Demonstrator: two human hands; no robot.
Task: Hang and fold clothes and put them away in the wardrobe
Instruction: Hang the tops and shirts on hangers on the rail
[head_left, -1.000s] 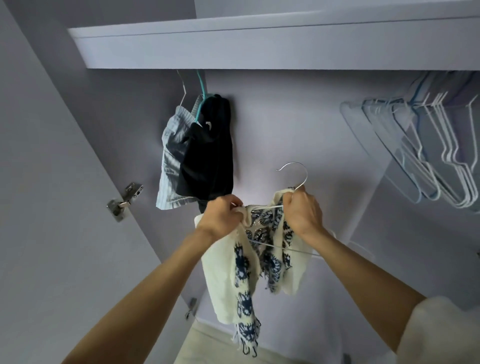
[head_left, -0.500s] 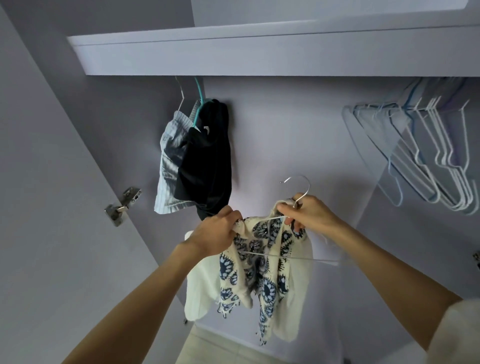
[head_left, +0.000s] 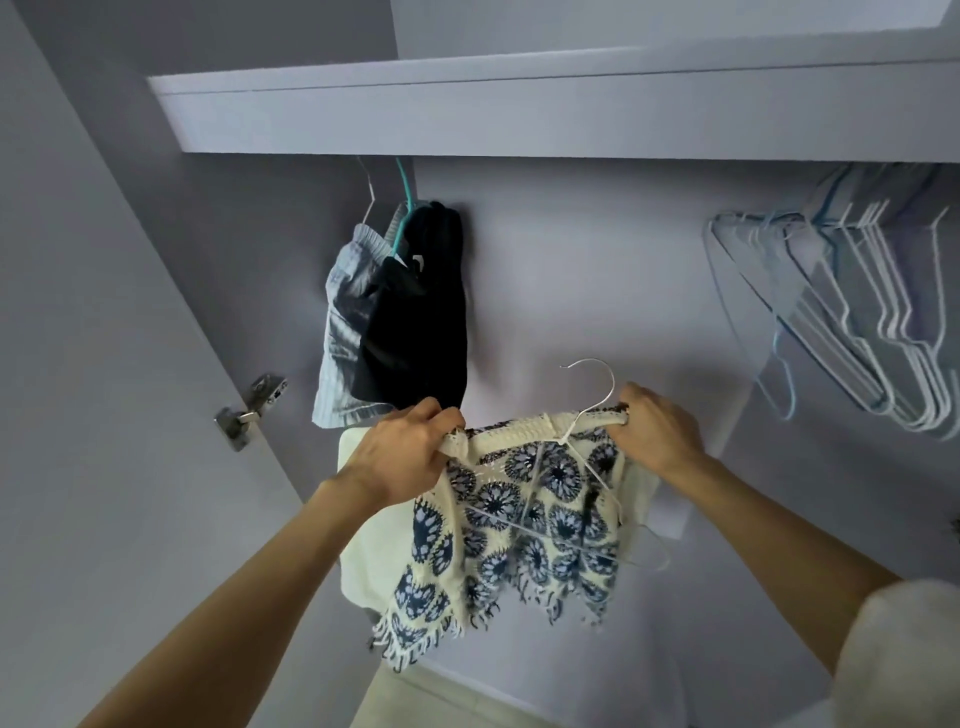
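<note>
Head view, looking up into an open wardrobe. Left hand (head_left: 400, 457) grips the left top edge of a cream crochet top (head_left: 524, 525) with navy flower motifs; fingers curled round the knit. Right hand (head_left: 657, 434) grips the right top edge the same way — the two hands well apart, the neckline stretched between them. A white wire hanger (head_left: 589, 410) sits inside the top: its hook stands up above the neckline between the hands, its lower bar shows through the open crochet and pokes out at the right. Fringed hem hangs loose below. The top is held in front of the back wall, below the shelf (head_left: 519, 119), not on any rail.

Behind and above the left hand, a black garment (head_left: 421, 332) hangs on a teal hanger (head_left: 405, 202), touching a pale striped garment (head_left: 340, 332) just beside it on the left. Far right, a bunch of empty wire hangers (head_left: 862, 317) hangs close together. A metal door hinge (head_left: 252, 410) sits on the left panel. Part of a white sleeve (head_left: 904, 654) at lower right.
</note>
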